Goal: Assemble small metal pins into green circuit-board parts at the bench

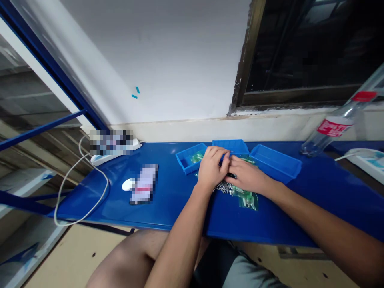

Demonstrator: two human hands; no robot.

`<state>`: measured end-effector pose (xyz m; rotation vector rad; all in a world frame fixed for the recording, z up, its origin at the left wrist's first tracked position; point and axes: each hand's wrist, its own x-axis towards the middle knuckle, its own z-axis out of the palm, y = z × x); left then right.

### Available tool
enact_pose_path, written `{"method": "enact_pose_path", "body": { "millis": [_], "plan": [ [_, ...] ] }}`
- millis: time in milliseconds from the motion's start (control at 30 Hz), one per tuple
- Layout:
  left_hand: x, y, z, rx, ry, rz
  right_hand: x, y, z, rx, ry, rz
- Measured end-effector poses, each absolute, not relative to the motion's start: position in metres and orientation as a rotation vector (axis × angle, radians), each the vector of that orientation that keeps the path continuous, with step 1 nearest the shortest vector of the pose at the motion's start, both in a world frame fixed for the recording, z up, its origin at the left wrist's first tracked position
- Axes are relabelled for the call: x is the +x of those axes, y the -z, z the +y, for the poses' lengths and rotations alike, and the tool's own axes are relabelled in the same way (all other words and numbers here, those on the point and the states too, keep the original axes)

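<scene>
Left hand (212,166) and right hand (246,174) are meeting over the middle of the blue table (168,212) in the head view, their fingers bending inward and their fingertips coming together. A thin sliver is showing by the fingertips, but it is too small to name, and I cannot tell whether either hand is gripping something or just closing on itself.

Beneath the hands, a pile of slim silver metal pieces (224,188) is lying on the table, partly hidden by the right hand. Clear bags with green contents (249,200) are lying beside the pile, reaching out below the right hand.

Three blue trays are standing around the far side: the left tray (183,165) is holding more greenish packets, the middle tray (231,146) is sitting behind the hands, and the right tray (276,164) is resting at an angle beyond the right wrist.

Farther right, a clear bottle (333,124) with a red cap is standing near the wall; well to the left, a white oval object (128,184) is lying beside a pixelated flat item (145,184).
</scene>
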<state>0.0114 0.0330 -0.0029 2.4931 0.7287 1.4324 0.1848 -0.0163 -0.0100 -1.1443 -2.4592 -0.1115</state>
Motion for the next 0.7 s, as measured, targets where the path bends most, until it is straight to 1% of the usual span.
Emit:
{"method": "enact_pose_path", "body": {
  "millis": [200,400,700],
  "plan": [
    [0.0139,0.0037,0.0323,2.503,-1.426,0.724,0.1886,0.0187,-0.0098,-1.151,0.032,-2.38],
    [0.0144,0.0021,0.0314,2.523,-1.385,0.736,0.1892,0.0187,-0.0093,-1.268,-0.027,-2.29],
    [0.0136,0.0028,0.033,2.467,-1.415,0.749,0.1921,0.0166,-0.014,-1.345,-0.034,-2.21]
  ]
}}
